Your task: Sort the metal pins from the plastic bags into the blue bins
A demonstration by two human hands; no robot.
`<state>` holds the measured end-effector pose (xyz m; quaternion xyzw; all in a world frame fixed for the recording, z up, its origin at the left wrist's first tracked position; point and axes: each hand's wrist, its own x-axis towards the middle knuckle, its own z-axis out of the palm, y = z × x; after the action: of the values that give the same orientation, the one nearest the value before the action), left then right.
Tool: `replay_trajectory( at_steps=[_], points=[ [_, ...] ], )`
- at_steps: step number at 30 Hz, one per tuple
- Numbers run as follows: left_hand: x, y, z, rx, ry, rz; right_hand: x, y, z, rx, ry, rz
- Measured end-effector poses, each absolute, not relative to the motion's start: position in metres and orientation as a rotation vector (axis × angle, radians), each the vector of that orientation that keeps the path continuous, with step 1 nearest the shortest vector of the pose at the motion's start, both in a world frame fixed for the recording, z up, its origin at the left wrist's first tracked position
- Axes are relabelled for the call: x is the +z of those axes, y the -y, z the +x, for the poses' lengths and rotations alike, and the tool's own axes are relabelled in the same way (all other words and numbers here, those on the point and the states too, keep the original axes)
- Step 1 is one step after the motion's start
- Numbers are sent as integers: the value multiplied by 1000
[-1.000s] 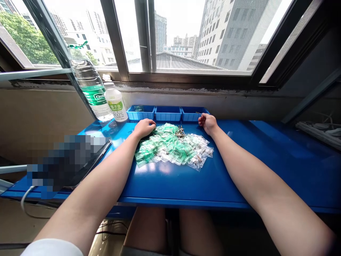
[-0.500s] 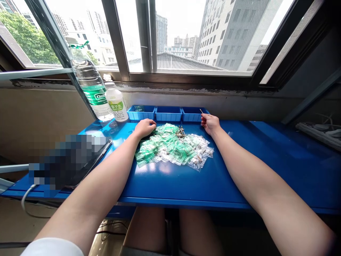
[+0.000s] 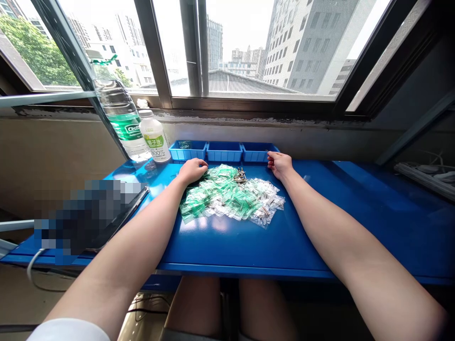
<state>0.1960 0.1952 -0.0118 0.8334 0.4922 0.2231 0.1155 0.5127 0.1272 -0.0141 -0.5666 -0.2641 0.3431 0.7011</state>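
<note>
My left hand (image 3: 193,170) lies palm down at the left rear of a heap of small green zip bags (image 3: 227,187), its fingers stretched over the edge of the heap. Small clear bags (image 3: 268,199) with metal pieces inside make up the right part of the heap. Loose thin metal pins (image 3: 242,176) lie at its back. My right hand (image 3: 280,166) is closed in a pinch at the front of the right blue bin (image 3: 254,154). A thin metal pin sits at its fingertips, with only a small dark tip showing.
A middle blue bin (image 3: 224,152) and a left blue bin (image 3: 188,152) stand in the same row, the left one holding green pieces. Two bottles, a large water bottle (image 3: 124,125) and a white bottle (image 3: 155,137), stand at back left. A power strip (image 3: 426,175) lies far right.
The pin in my right hand, which stuck up above the fingers, has tipped down and now barely shows. Both hands have otherwise stayed almost where they were.
</note>
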Motion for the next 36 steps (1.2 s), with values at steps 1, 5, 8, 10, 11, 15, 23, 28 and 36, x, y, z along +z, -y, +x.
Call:
replay_trajectory(
  at_steps=[1,5,8,10,11,15,23,28,36],
  points=[
    [-12,-195,196,654,-1441,2443,-14,-127,513,761,592,-1264],
    [-13,-196,196,654,-1439,2448,-15,-127,512,742,611,-1282],
    [-13,-196,196,653,-1446,2441,-16,-128,512,734,641,-1295],
    [-13,-196,196,649,-1449,2441,-18,-128,513,721,678,-1303],
    [-13,-196,196,649,-1448,2442,-19,-129,513,713,706,-1309],
    [-13,-196,196,658,-1433,2442,-24,-131,511,632,897,-1394],
    [-13,-197,196,648,-1443,2445,-22,-123,496,496,1635,-1473],
    [-15,-198,195,660,-1439,2452,-16,-119,487,530,1849,-1480],
    [-15,-199,195,668,-1439,2451,-14,-118,483,513,1912,-1523]
  ],
)
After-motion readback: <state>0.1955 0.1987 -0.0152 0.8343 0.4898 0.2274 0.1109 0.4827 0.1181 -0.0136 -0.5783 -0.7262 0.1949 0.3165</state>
